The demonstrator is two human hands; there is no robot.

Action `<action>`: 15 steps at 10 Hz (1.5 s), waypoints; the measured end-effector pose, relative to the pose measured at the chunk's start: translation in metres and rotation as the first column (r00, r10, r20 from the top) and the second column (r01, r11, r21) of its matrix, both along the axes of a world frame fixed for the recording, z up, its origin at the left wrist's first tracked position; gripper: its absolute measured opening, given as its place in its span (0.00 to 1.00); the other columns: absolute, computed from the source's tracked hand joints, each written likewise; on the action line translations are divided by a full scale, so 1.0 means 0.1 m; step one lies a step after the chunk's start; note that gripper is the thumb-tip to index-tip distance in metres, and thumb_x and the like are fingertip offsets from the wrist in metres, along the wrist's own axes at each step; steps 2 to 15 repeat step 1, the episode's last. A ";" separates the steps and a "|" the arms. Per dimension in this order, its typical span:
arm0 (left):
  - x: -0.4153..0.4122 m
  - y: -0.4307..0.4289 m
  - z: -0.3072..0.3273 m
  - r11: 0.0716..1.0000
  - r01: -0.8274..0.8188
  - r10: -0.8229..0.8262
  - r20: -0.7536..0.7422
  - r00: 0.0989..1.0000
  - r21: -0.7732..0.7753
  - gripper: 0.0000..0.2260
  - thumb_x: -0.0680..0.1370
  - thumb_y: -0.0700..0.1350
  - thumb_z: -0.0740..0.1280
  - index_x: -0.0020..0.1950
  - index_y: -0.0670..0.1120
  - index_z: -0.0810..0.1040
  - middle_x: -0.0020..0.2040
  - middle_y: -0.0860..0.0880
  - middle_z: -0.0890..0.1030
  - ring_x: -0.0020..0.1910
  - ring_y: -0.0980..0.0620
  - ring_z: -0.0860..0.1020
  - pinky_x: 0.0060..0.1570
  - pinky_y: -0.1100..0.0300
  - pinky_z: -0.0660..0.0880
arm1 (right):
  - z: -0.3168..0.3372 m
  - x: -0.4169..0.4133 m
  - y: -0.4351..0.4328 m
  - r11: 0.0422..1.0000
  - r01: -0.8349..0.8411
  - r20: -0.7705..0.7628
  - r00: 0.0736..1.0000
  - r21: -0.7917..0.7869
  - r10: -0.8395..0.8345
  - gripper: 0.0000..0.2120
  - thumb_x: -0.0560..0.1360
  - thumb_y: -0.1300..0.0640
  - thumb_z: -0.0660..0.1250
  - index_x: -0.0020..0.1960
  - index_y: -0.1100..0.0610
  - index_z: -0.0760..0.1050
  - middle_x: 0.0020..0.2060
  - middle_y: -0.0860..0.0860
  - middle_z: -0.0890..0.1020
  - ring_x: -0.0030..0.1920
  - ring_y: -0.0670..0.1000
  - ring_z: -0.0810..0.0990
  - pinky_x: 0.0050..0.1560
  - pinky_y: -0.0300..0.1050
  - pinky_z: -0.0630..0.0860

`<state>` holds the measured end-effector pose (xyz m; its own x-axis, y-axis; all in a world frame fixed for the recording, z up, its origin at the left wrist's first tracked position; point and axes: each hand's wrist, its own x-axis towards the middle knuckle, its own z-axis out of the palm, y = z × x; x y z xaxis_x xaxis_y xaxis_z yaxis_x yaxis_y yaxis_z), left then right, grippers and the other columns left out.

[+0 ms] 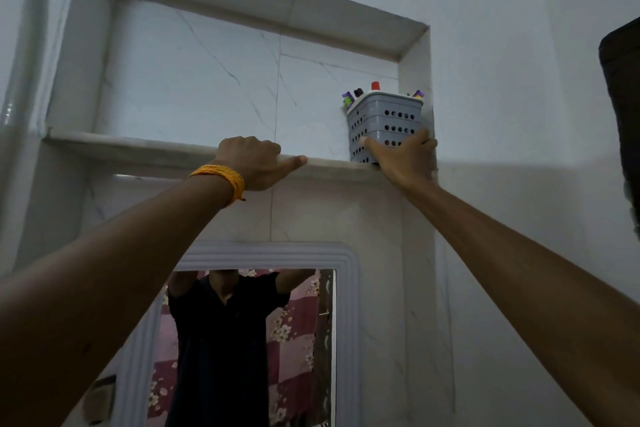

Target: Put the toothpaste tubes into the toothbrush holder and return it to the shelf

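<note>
1. Head view: I am reaching up with both arms to a recessed marble shelf (145, 144).
2. My right hand (403, 158) is wrapping the base of the grey toothbrush holder (384, 125), which is standing upright at the shelf's right end, against the niche wall.
3. My left hand (258, 161) is curling over the shelf edge, well apart to the left, holding nothing.
4. A red cap (376, 86) is poking above the holder's rim.
</note>
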<state>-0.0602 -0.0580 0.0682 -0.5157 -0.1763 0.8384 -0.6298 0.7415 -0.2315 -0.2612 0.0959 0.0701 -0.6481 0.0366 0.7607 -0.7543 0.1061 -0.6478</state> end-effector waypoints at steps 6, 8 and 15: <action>0.09 -0.01 -0.06 0.995 0.079 -0.080 -0.019 0.997 -0.054 0.29 0.79 0.68 0.46 0.45 0.45 0.72 0.42 0.44 0.80 0.40 0.44 0.75 0.49 0.50 0.72 | -0.14 0.18 0.07 0.996 0.083 -0.048 0.995 -0.026 -0.084 0.50 0.73 0.32 0.72 0.81 0.61 0.57 0.75 0.61 0.67 0.75 0.64 0.69 0.73 0.65 0.71; 0.09 -0.01 -0.06 0.995 0.079 -0.080 -0.019 0.997 -0.054 0.29 0.79 0.68 0.46 0.45 0.45 0.72 0.42 0.44 0.80 0.40 0.44 0.75 0.49 0.50 0.72 | -0.14 0.18 0.07 0.996 0.083 -0.048 0.995 -0.026 -0.084 0.50 0.73 0.32 0.72 0.81 0.61 0.57 0.75 0.61 0.67 0.75 0.64 0.69 0.73 0.65 0.71; 0.09 -0.01 -0.06 0.995 0.079 -0.080 -0.019 0.997 -0.054 0.29 0.79 0.68 0.46 0.45 0.45 0.72 0.42 0.44 0.80 0.40 0.44 0.75 0.49 0.50 0.72 | -0.14 0.18 0.07 0.996 0.083 -0.048 0.995 -0.026 -0.084 0.50 0.73 0.32 0.72 0.81 0.61 0.57 0.75 0.61 0.67 0.75 0.64 0.69 0.73 0.65 0.71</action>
